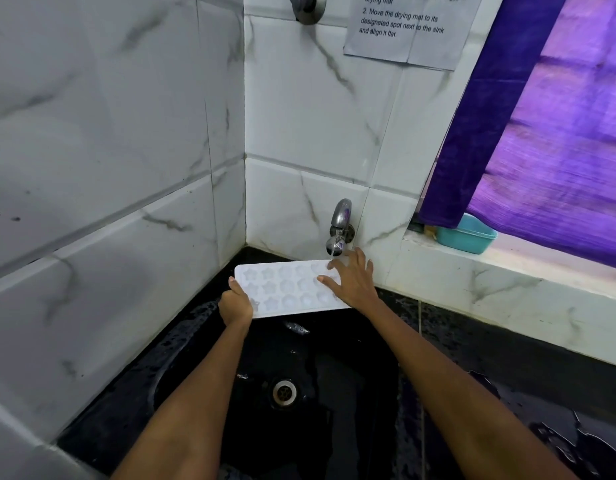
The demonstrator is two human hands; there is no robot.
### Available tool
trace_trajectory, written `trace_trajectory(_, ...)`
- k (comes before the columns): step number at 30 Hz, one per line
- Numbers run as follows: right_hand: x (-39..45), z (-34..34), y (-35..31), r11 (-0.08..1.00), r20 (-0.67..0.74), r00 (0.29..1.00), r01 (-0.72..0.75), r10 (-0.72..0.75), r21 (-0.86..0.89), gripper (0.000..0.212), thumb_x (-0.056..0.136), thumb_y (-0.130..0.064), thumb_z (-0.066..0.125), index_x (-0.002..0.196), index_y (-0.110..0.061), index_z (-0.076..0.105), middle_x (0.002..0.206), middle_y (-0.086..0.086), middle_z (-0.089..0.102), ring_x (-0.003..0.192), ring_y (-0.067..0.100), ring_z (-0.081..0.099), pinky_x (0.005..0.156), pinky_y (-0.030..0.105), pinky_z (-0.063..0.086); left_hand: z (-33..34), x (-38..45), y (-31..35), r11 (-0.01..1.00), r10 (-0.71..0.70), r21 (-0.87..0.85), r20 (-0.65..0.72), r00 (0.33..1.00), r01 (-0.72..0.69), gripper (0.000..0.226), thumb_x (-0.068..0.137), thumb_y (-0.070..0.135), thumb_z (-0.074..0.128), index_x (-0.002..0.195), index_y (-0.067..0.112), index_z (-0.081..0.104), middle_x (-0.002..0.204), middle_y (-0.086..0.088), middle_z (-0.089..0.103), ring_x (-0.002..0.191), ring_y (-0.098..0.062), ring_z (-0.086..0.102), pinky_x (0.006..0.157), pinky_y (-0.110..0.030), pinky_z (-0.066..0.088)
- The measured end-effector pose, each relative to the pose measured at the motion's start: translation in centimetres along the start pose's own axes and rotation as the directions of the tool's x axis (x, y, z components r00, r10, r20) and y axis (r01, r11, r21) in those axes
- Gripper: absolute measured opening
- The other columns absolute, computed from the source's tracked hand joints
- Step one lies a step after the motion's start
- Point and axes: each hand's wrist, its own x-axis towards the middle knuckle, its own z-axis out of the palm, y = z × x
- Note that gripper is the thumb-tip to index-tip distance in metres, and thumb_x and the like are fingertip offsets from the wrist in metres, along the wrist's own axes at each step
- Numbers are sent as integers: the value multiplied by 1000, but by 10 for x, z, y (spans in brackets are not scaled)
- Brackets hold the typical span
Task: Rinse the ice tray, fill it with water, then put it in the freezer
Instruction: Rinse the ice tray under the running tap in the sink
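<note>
Head view looks down into a wet black sink (351, 382) set in a tiled corner, and the layout explains itself from left to right. At the left end of the white ice tray (285, 289) the left hand (235, 303) is clenched on the short edge, thumb over the rim, apparently to carry the tray's weight and keep it roughly level above the basin, clear of the drain (284, 393). The tray's star and round moulds face up so that water can collect in them. Its far right corner sits directly beneath the wall tap (339, 230), where a thin stream of water (332, 255) falls. The right hand (355, 285) lies spread and flat on that right end, fingers (325, 279) resting across the moulds rather than gripping, probably to steady the tray under the stream or rub it clean. Judging by this, rinsing or early filling is under way. Farther right, a teal tub (467, 237) stands on the sill under a purple curtain (548, 133).
</note>
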Motion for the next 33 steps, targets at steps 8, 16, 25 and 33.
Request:
trace_trajectory(8,5,3,0,992,218,968,-117,123,-40,67,84,-67,43,140,-30,37,156,19,2,143,37,-18,110,67,2,-1,-3,-4,1000,1,-11,-8,1000,-1,62,105,32,23,112,-19,59,118,-36,59,112,-46,56,93,-43,43)
trace_trajectory(16,10,1,-1,993,346,931,-99,117,-71,67,84,-67,43,142,-35,32,156,19,0,143,37,-19,109,68,0,-8,0,-8,1000,2,-28,-23,1000,-2,62,105,31,24,112,-20,58,119,-37,58,113,-46,55,94,-44,42)
trace_trajectory(25,6,14,3,905,263,962,-179,78,385,66,84,-26,65,138,-18,28,122,10,53,118,28,48,97,38,41,-5,4,-19,985,-25,-172,-22,999,21,63,103,37,28,106,-16,62,112,-32,62,109,-43,58,91,-42,44)
trace_trajectory(33,-22,39,37,690,161,882,-451,443,566,27,64,2,79,76,-8,58,87,9,54,82,19,52,69,28,41,-12,11,-65,990,136,-23,464,875,-142,28,88,19,67,106,-3,68,96,-13,67,91,-22,64,76,-29,49)
